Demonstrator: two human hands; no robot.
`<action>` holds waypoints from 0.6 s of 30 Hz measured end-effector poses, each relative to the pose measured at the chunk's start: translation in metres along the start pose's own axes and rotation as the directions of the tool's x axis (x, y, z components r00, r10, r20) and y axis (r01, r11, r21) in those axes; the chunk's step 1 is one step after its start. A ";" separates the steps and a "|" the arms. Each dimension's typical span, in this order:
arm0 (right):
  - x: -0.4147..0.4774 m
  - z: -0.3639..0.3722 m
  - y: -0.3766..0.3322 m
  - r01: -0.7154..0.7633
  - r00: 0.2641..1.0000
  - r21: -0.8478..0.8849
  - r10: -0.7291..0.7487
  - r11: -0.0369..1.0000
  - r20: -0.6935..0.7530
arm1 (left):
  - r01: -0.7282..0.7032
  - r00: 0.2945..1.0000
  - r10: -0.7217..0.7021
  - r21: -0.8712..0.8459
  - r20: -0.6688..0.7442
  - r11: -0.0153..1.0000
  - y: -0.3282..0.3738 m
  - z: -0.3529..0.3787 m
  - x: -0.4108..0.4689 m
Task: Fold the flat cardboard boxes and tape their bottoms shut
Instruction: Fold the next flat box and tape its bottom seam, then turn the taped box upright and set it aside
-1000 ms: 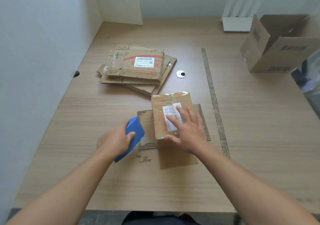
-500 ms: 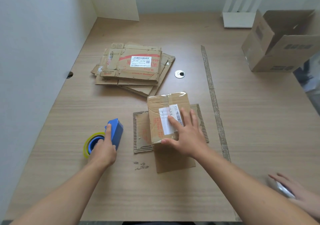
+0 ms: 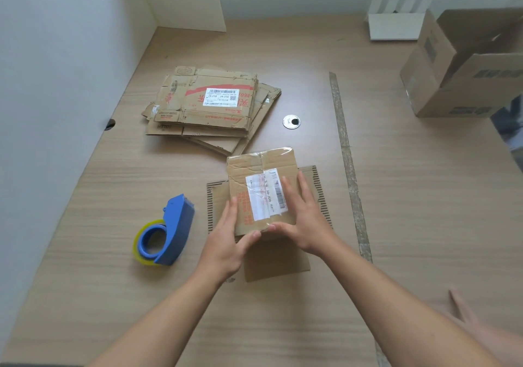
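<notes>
We're over the wood-grain worktop (image 3: 424, 196), and the small brown cardboard box with the white shipping label (image 3: 261, 191) sits near its middle. Its taped seam faces up and its flaps are splayed flat around it. Our left hand (image 3: 226, 242) lies along the box's left side, grip spread, fingers straight, thumb at the near top edge. Our right hand (image 3: 302, 219) rests flat on top, grip spread too, fingers fanned beside the label. 2 hands on 1 box!

Toward the left edge, the blue tape dispenser with its yellowish roll (image 3: 167, 233) stands apart from our left hand. Behind the box lies the stack of flattened brown cardboard boxes (image 3: 209, 109). At the far right corner stands a large open cardboard box (image 3: 464, 63). By the near right corner there's another person's blurred hand (image 3: 464, 313).
</notes>
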State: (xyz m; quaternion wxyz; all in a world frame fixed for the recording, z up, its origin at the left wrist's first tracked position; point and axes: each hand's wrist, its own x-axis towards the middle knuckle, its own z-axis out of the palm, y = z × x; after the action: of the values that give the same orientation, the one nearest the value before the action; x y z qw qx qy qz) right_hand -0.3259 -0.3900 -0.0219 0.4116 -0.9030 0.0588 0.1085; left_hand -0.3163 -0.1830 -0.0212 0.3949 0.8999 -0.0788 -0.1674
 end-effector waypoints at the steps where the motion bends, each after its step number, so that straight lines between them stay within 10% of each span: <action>1: -0.002 0.000 0.004 0.017 1.000 0.020 -0.018 1.000 0.013 | 0.007 1.000 -0.007 0.005 -0.023 1.000 -0.002 0.003 -0.001; 18: 0.006 0.005 0.019 -0.017 0.995 0.222 0.040 0.975 -0.097 | 0.157 0.988 -0.154 -0.153 0.032 0.976 0.010 -0.002 0.028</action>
State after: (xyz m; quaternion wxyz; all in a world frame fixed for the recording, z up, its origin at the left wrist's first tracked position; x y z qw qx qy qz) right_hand -0.3248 -0.3992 -0.0403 0.5044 -0.8549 0.1041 0.0615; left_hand -0.2900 -0.1962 -0.0196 0.4485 0.8682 0.0014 -0.2123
